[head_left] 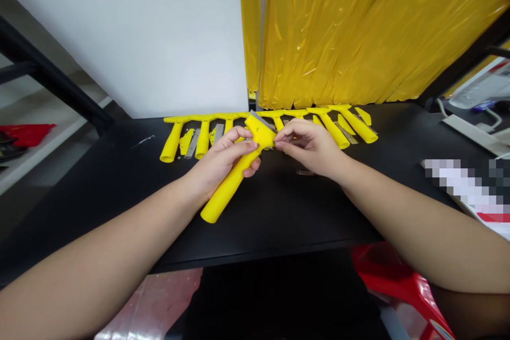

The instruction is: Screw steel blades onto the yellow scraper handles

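Plainly, in the head view the yellow scraper [227, 194] is above the black table [303, 218], its handle in the left hand's [215, 162] curled fingers; the right hand [314, 146] bunches its fingertips at the head's edge, anything between them indistinguishable. It looks light, stiff, smooth; best gripped by the handle, clear of the grey blade [263, 121].

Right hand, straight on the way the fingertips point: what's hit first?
Most likely the head of the yellow scraper held in the left hand. The right hand's fingertips sit right at its edge; with one view, I can't tell if they already touch.
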Motion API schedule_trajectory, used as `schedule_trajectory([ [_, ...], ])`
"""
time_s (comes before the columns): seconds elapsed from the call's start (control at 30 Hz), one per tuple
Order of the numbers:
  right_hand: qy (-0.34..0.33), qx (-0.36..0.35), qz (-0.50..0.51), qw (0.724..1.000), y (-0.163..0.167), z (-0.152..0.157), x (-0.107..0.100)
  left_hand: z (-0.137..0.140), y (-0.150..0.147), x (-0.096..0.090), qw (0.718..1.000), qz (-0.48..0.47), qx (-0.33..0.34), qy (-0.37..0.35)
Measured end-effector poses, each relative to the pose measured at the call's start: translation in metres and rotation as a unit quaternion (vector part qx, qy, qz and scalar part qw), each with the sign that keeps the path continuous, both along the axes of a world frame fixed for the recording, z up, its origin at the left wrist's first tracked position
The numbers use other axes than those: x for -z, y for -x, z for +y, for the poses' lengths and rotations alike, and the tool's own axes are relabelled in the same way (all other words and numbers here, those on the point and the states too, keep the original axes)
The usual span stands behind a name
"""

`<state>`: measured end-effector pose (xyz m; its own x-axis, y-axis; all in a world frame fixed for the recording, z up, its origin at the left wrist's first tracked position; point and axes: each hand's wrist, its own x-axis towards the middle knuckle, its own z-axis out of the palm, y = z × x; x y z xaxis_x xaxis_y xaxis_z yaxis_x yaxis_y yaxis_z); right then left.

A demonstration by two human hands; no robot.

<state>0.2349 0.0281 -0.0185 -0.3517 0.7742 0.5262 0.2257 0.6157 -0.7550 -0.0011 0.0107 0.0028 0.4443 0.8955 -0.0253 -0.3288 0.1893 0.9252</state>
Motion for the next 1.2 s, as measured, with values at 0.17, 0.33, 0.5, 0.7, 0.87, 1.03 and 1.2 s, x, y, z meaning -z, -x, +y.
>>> schedule_trajectory([
  [0.17,-0.003,-0.002,-0.007,1.000,-0.002,0.000,-0.003,0.000,0.001,0.000,1.000,-0.010,0.005,0.008],
  [0.33,-0.034,0.006,-0.015,0.999,0.001,-0.001,-0.005,-0.001,-0.001,-0.002,1.000,-0.015,0.001,0.016],
  [0.5,-0.083,0.037,-0.043,0.995,0.003,-0.007,-0.010,-0.005,-0.004,-0.005,1.000,-0.013,-0.007,0.017],
  [0.7,-0.124,0.061,-0.077,0.987,0.002,-0.012,-0.015,-0.012,-0.006,-0.007,1.000,0.000,-0.020,0.000],
  [0.87,-0.131,0.106,-0.067,0.983,0.007,-0.016,-0.013,-0.018,-0.008,-0.005,0.997,0.010,-0.032,-0.064],
  [1.03,-0.046,0.130,0.025,0.990,0.018,-0.018,-0.007,-0.025,-0.012,-0.003,0.987,0.023,-0.066,-0.142],
  [1.2,0.134,0.081,0.178,0.972,0.032,-0.020,-0.003,-0.034,-0.018,-0.008,0.976,0.063,-0.089,-0.190],
])
